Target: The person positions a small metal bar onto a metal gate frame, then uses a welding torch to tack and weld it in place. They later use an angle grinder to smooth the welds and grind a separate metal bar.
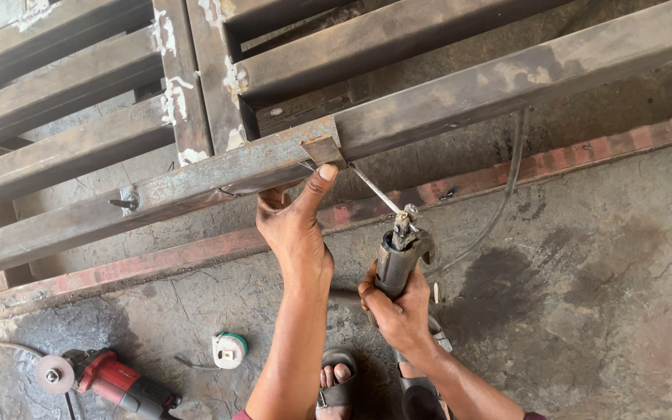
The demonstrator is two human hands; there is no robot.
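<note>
The left hand (295, 229) pinches a small flat rusty steel plate (322, 149) against the lower edge of the long rusty rectangular steel beam (460, 89), thumb on the plate. The right hand (395, 305) is wrapped tight around a grey welding electrode holder (400, 253), its thin rod (375, 193) reaching toward the plate. On the concrete floor (600, 295) lie a red angle grinder (103, 377) and a white tape measure (229, 350), near its lower left corner.

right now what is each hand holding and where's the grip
The right hand grips the electrode holder around its handle. The left hand pins a small steel plate against the steel frame with its thumb.
</note>
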